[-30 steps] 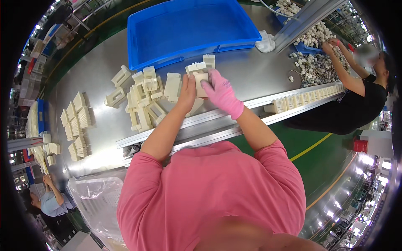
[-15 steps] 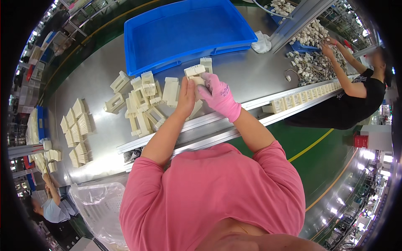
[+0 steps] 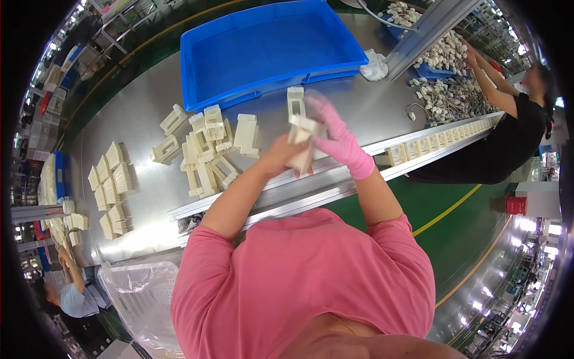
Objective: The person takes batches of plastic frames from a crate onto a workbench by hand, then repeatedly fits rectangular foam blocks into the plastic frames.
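My bare left hand (image 3: 280, 157) and my right hand (image 3: 335, 134), in a pink glove, together hold a cream plastic frame part (image 3: 303, 145) above the steel table's near edge. The part is blurred from motion. Another cream part (image 3: 295, 101) stands upright on the table just behind my hands. A loose pile of the same cream parts (image 3: 206, 149) lies to the left of my left hand.
A large blue tray (image 3: 269, 51) sits at the far side of the steel table (image 3: 131, 119). Stacked cream parts (image 3: 110, 188) lie at the left. A conveyor rail (image 3: 430, 143) carries more parts to the right, where another person (image 3: 508, 125) works. A clear plastic bag (image 3: 140, 299) hangs lower left.
Both hands have lifted off the pile and drawn toward me with one cream part held between them; my right hand is moving fast and blurred.
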Demonstrator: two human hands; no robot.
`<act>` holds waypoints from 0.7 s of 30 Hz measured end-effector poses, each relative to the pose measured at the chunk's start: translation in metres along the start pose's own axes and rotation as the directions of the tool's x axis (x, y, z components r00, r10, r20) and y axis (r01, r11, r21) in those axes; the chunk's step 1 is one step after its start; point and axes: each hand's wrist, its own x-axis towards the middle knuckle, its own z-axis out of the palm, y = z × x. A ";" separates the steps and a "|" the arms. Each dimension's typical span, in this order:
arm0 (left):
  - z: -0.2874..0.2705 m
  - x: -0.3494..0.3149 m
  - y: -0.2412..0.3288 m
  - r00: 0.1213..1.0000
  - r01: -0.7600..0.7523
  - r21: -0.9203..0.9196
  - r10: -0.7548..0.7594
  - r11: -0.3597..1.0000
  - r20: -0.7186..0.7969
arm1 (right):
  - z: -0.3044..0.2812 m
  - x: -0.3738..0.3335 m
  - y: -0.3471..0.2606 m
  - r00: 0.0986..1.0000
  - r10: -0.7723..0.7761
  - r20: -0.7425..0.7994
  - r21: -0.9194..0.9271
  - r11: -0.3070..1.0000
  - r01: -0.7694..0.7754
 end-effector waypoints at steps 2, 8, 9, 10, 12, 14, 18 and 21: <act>0.012 -0.003 0.008 0.992 0.102 0.078 -0.108 0.992 0.071 | -0.015 -0.009 -0.010 0.866 0.220 0.449 0.359 0.843 -0.400; -0.027 0.010 0.002 0.993 -0.031 0.742 0.108 0.670 -0.056 | -0.058 -0.051 -0.007 0.732 0.622 0.280 -0.477 0.751 -0.456; -0.040 0.008 0.002 0.962 -0.047 0.797 0.243 0.602 -0.126 | -0.067 -0.063 0.002 0.764 0.625 0.161 -0.576 0.688 -0.441; -0.052 0.004 0.005 0.907 -0.044 0.848 0.377 0.528 -0.188 | -0.073 -0.065 0.004 0.738 0.668 0.093 -0.747 0.537 -0.392; -0.063 -0.008 0.017 0.877 0.049 0.878 0.401 0.476 -0.266 | -0.082 -0.080 0.015 0.830 0.557 -0.038 -0.913 0.318 -0.255; -0.087 -0.022 0.018 0.760 0.080 0.919 0.573 0.386 -0.307 | -0.075 -0.085 0.022 0.923 0.375 -0.089 -0.927 0.308 -0.215; -0.145 -0.059 0.024 0.542 0.167 0.947 0.777 0.274 -0.320 | -0.035 -0.046 0.041 0.889 0.439 0.132 -0.628 0.731 -0.268; -0.190 -0.097 0.032 0.418 0.422 0.895 0.845 0.145 -0.334 | 0.013 -0.009 0.081 0.818 0.435 0.376 -0.516 0.832 -0.205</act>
